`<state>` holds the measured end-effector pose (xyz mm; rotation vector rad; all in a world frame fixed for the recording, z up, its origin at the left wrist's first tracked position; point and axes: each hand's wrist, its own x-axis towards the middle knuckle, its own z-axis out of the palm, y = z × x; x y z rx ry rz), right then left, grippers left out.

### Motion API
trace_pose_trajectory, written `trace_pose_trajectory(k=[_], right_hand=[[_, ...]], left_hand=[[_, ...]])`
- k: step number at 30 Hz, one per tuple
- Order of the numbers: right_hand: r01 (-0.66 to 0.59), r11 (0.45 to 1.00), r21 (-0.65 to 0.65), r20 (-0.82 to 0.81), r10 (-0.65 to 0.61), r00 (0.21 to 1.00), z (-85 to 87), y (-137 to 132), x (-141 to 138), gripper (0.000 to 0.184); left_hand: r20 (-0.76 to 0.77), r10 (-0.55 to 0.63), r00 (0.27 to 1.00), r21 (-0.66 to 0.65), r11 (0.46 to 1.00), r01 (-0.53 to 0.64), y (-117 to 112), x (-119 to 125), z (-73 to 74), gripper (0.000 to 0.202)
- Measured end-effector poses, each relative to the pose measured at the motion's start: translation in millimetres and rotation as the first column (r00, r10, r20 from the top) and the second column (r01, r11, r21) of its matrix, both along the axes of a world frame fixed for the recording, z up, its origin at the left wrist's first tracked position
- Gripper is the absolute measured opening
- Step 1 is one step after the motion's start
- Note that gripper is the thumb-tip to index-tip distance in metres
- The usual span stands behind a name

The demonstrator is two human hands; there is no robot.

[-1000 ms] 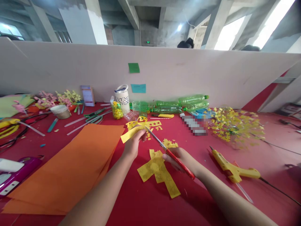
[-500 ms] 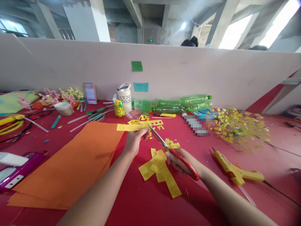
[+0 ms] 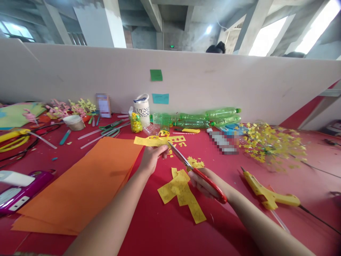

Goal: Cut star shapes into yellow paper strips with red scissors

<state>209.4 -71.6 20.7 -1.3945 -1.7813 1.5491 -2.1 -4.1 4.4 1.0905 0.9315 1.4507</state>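
Note:
My left hand (image 3: 152,156) pinches a yellow paper strip (image 3: 146,141) near its right end and holds it above the red table. Wrapped around red-handled scissors (image 3: 209,183) is my right hand (image 3: 204,181). The scissor tips meet the strip's right end, close to my left thumb. Below the blades lie several overlapping yellow strips (image 3: 181,188) with faint drawn outlines. A small pile of cut yellow stars (image 3: 195,162) sits just beyond my right hand. Behind the held strip is another strip with star-shaped holes (image 3: 179,139), with small yellow scraps around it.
Orange sheets (image 3: 82,185) cover the left side. A yellow glue gun (image 3: 269,192) lies at right, below a cluster of yellow stars (image 3: 274,145). Green bottles (image 3: 207,119), a white tumbler (image 3: 142,110) and a yellow-handled cutter (image 3: 191,131) line the back. A purple power strip (image 3: 23,192) is at left.
The left end of the held strip has tilted up slightly. Both hands keep nearly the same place, and the whole view has shifted a little.

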Motion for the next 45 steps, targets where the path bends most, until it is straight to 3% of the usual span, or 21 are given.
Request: trace_pose_trajectory(k=[24,32,40,45], right_hand=[[0.013,1.0,-0.011,0.047,-0.013,0.999,-2.7,2.5,1.5,0.056],[0.019,0.999,-0.037,0.045,-0.018,0.999,-6.5,6.0,3.6,0.048],[0.078,0.997,0.005,0.073,-0.078,0.994,-1.6,8.2,1.1,0.047],[0.054,0.999,-0.007,0.041,-0.054,0.998,-3.3,8.2,1.8,0.046]], left_hand=[[0.018,-0.015,1.0,-0.035,0.999,0.015,2.4,-2.6,-2.5,0.018],[0.007,-0.021,1.0,-0.028,0.999,0.021,1.8,-2.3,-2.5,0.018],[-0.058,0.078,0.995,0.025,0.997,-0.077,2.7,-1.2,-5.7,0.018],[-0.084,0.139,0.987,0.042,0.99,-0.136,0.9,1.3,-7.0,0.021]])
